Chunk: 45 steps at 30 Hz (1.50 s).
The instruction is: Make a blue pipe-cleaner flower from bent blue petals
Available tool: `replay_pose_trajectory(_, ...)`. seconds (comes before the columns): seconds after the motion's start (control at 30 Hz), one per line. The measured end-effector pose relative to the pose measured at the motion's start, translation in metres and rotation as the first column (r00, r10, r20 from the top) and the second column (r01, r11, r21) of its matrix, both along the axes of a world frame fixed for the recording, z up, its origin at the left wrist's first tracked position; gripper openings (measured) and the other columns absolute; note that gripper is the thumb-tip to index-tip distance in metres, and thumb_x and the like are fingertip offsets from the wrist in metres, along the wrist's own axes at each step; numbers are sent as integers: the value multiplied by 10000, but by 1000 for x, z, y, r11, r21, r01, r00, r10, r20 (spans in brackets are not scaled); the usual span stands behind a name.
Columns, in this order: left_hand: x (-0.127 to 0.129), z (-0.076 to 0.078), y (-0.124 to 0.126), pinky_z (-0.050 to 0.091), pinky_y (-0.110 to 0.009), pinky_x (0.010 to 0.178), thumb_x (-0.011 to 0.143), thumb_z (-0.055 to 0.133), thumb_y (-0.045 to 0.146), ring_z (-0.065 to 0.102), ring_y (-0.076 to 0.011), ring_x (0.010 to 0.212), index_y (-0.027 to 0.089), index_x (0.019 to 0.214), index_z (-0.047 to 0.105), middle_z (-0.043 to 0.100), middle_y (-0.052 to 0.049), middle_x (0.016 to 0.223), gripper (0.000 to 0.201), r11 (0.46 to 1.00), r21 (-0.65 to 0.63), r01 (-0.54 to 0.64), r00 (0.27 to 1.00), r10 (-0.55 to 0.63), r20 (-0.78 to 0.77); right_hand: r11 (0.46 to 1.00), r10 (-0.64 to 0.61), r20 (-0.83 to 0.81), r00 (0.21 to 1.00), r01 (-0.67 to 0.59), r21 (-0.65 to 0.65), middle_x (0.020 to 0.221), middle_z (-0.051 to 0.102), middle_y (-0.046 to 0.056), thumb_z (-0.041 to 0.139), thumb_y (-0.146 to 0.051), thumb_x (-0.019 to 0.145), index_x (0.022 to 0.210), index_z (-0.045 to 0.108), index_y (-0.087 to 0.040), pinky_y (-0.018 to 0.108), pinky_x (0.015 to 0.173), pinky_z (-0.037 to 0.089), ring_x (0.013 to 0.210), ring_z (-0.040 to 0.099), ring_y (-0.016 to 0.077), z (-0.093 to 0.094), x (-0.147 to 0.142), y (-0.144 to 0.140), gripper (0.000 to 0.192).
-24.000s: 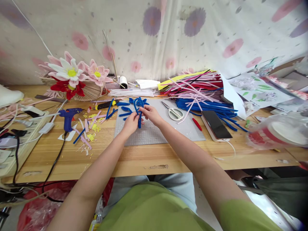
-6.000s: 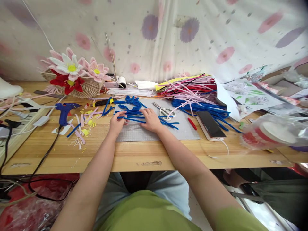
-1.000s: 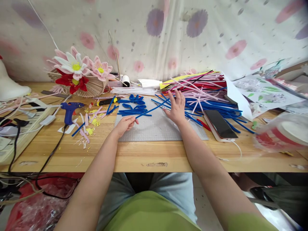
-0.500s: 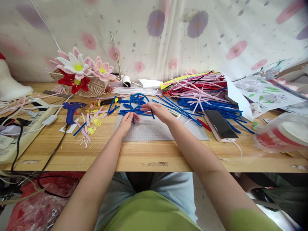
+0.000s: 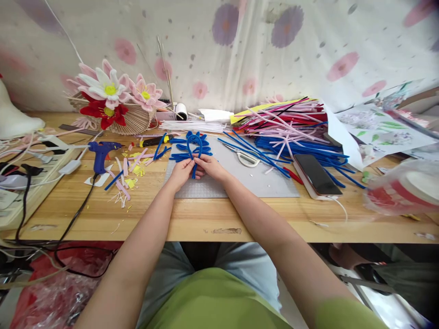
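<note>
My left hand (image 5: 180, 172) and my right hand (image 5: 210, 166) meet over the grey cutting mat (image 5: 260, 180). Together they pinch one blue pipe cleaner (image 5: 194, 142) bent into a tall loop, its two ends pressed between my fingers. Just behind the loop lie several blue folded petal shapes (image 5: 187, 156) on the mat's far left corner. A large heap of blue, pink, red and white pipe cleaners (image 5: 291, 130) fills the table to the right of my hands.
Scissors (image 5: 244, 157) lie on the mat right of my hands. A phone (image 5: 317, 169) rests by the heap. A blue glue gun (image 5: 100, 154), its black cord and offcuts sit at left. Pipe-cleaner flowers (image 5: 111, 98) stand in a basket at the back left. A power strip (image 5: 30, 176) is far left.
My right hand came back from the heap on the right to meet my left hand. The straight blue pipe cleaner is now bent into a narrow loop held by both hands.
</note>
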<state>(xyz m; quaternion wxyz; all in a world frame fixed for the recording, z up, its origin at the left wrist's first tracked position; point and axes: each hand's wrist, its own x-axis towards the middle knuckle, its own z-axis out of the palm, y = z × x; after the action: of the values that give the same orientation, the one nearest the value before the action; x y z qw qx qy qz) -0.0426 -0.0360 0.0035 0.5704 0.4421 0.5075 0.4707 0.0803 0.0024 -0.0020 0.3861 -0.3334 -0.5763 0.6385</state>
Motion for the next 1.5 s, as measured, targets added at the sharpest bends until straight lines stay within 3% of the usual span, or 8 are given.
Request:
replay_pose_trajectory(0.13,-2,1,-3,535,-246,547,816,557,255,620,-108,530,91,782,613,676,-62,688,176,995,-8,101,995,-101,-10,997,24,-91,996,-31,-73,787,639,-4,675,-353,685,908,567,-196,192,486,419,595,521,81,4,3,-2,293)
replay_pose_trajectory(0.27,1,0,-4,541,-266,564,775,614,290,623,-115,531,91,780,626,682,-68,699,199,999,2,37,999,-37,-21,990,72,-171,983,-91,-107,908,662,17,672,-322,680,1016,522,-211,187,458,414,636,556,100,7,1,-5,384)
replay_pose_trajectory(0.4,4,1,-3,546,-284,592,748,643,308,630,-120,553,96,812,632,674,-49,674,221,999,-35,-38,999,38,-8,995,7,-154,988,-21,-95,827,635,-7,643,-288,695,1013,542,-190,175,484,413,633,537,86,8,-2,-4,347)
replay_pose_trajectory(0.63,-1,0,-2,530,-279,627,585,761,216,649,-142,635,90,815,645,683,-53,709,286,998,-3,70,995,-69,78,995,-98,-169,981,97,-19,803,602,-18,636,-260,691,970,588,-193,173,568,436,698,535,85,1,-2,6,292)
replay_pose_trajectory(0.9,-3,-9,0,510,-285,669,546,780,269,656,-158,693,110,837,668,686,-54,704,349,999,30,-28,997,26,69,998,-14,-63,998,11,-58,905,665,12,593,-252,747,1138,556,-204,213,509,466,621,563,99,6,3,5,395)
replay_pose_trajectory(1.3,-4,-8,0,504,-296,674,453,813,350,643,-174,716,128,784,688,690,-42,711,418,997,33,-73,997,74,-31,999,-27,4,1000,27,40,958,659,35,600,-186,702,1141,570,-197,228,565,499,768,607,142,-4,-3,4,441)
replay_pose_trajectory(1.5,-3,-8,0,510,-299,668,444,814,359,638,-167,690,133,778,688,694,-38,722,422,997,40,-71,996,73,-43,999,-48,11,999,48,27,956,649,27,610,-205,693,1118,564,-203,209,516,468,731,596,128,-6,-5,4,428)
